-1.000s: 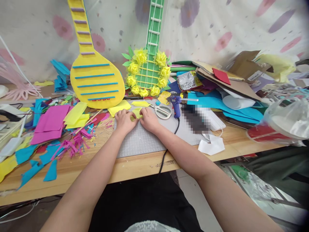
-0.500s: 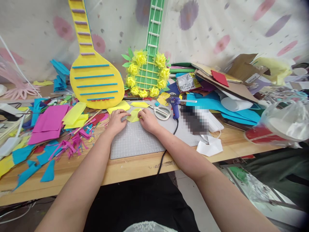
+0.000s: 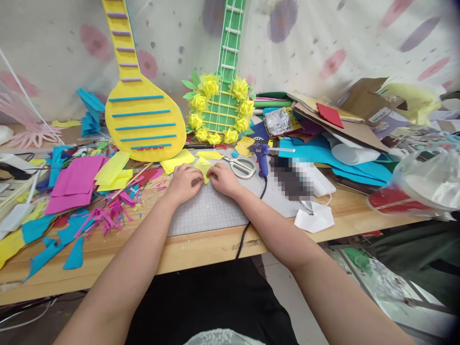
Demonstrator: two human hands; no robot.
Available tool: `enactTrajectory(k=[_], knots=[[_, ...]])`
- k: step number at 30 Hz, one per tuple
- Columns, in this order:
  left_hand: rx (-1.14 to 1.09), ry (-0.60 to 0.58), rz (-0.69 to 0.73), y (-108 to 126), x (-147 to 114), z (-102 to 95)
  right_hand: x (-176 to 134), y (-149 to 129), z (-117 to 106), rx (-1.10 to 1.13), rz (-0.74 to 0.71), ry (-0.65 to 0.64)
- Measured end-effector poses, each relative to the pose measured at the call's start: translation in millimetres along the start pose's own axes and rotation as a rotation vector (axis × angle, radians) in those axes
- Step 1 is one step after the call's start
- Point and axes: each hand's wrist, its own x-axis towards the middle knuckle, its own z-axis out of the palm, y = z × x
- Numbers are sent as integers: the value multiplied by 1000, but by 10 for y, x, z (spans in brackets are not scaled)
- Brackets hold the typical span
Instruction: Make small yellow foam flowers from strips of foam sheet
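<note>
A small piece of yellow paper (image 3: pixel 203 166) is held between my two hands over the grey cutting mat (image 3: pixel 215 211). My left hand (image 3: pixel 185 183) is closed on its left edge, with fingers curled and thumb toward the middle. At the right edge, my right hand (image 3: pixel 223 179) pinches the same paper. Just beyond the right hand lie scissors (image 3: pixel 243 167) with pale handles. A purple glue gun (image 3: pixel 263 160) rests to their right, its black cord running off the table front. More yellow paper (image 3: pixel 178 160) lies behind the left hand.
A yellow paper lute shape (image 3: pixel 143 122) and a green one (image 3: pixel 223 110) ringed with yellow flowers lean at the back. Magenta paper (image 3: pixel 74 184) and blue scraps cover the left. At right are stacked cardboard (image 3: pixel 341 127), a white mask (image 3: pixel 318 179) and a plastic tub (image 3: pixel 406 196).
My left hand has moved right, closer to the right hand, and now grips the yellow paper's edge. The paper is tilted up more between the fingers.
</note>
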Motion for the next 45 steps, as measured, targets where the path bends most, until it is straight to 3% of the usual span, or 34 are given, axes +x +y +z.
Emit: enactTrajectory(k=[8,21,45], knots=[[-7,-60,-103,-31,4,-44,-9,-2,-8,32,-20,-3],[-90,11,-386,51,93,95,20,-91,15,-4,89,-35],[-91,-2,-467,54,101,86,7,-75,50,-59,32,-28]])
